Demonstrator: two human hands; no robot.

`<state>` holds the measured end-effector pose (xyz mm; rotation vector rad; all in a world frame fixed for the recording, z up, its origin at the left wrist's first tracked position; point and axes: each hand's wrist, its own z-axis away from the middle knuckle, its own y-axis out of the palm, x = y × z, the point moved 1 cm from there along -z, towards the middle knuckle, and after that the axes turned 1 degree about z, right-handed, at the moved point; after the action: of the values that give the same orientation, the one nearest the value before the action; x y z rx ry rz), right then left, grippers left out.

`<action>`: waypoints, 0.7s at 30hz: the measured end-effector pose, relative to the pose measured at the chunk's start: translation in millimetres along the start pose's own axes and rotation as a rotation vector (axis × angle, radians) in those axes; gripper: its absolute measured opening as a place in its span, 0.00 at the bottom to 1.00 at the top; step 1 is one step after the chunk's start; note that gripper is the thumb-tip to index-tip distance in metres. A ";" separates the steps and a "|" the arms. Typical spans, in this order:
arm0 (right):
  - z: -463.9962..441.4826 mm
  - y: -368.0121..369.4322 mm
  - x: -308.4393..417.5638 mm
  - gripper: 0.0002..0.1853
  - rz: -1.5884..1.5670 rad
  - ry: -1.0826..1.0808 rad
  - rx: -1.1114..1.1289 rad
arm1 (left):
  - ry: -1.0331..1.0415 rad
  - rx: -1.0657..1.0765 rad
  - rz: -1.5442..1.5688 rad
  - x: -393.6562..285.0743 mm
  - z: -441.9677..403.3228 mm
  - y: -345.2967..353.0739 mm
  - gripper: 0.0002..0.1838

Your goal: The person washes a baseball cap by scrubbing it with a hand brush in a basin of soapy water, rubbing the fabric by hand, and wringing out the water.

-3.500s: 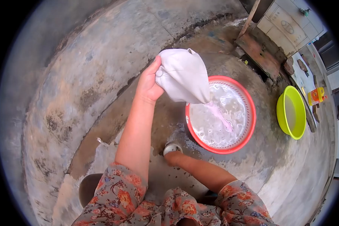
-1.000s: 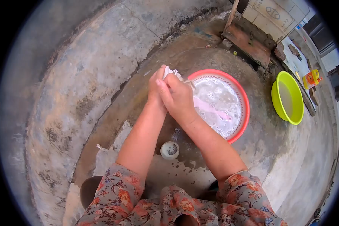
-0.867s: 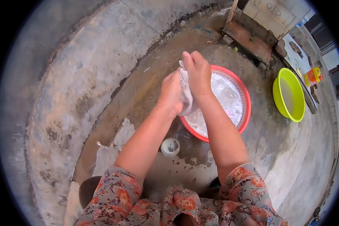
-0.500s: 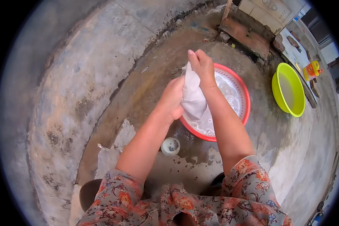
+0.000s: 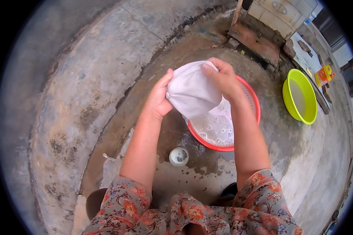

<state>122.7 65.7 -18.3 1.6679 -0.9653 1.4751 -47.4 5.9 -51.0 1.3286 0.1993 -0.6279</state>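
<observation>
A white cloth piece that looks like a cap [image 5: 194,89] is spread between my two hands above the red basin. My left hand [image 5: 159,96] grips its left edge, beside a small round knob or gathered point in the fabric. On the upper right edge, my right hand [image 5: 225,78] is closed with the thumb on top of the cloth. Below, the red basin [image 5: 219,148] contains sudsy water and what seems to be more pale cloth; the cap and my right arm cover part of it.
A small round white container [image 5: 179,157] with dark bits in it stands on the wet concrete floor. To the right are a yellow-green basin [image 5: 310,114] and a yellow bottle with a red part [image 5: 323,75]. A low concrete ledge [image 5: 86,90] curves along the left.
The white cap was bunched and folded between my hands; now it is opened out broad and flat. My left hand has moved left, and my right hand slightly right, widening the gap between them.
</observation>
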 end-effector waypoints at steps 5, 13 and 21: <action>2.2 31.7 11.6 0.11 0.142 -0.244 -0.134 | 0.751 -0.323 -1.215 -9.0 0.1 10.3 0.23; 23.7 98.2 26.7 0.11 0.571 -0.603 -0.425 | 0.459 -0.254 -0.368 5.8 3.1 24.8 0.18; -6.2 72.1 11.6 0.15 0.786 -0.205 -0.448 | 0.377 -0.376 -0.136 24.0 20.8 52.8 0.14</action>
<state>57.3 35.7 -4.3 1.1617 -2.0553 1.3911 -4.0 -15.8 -12.9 1.0625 0.6864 -0.4214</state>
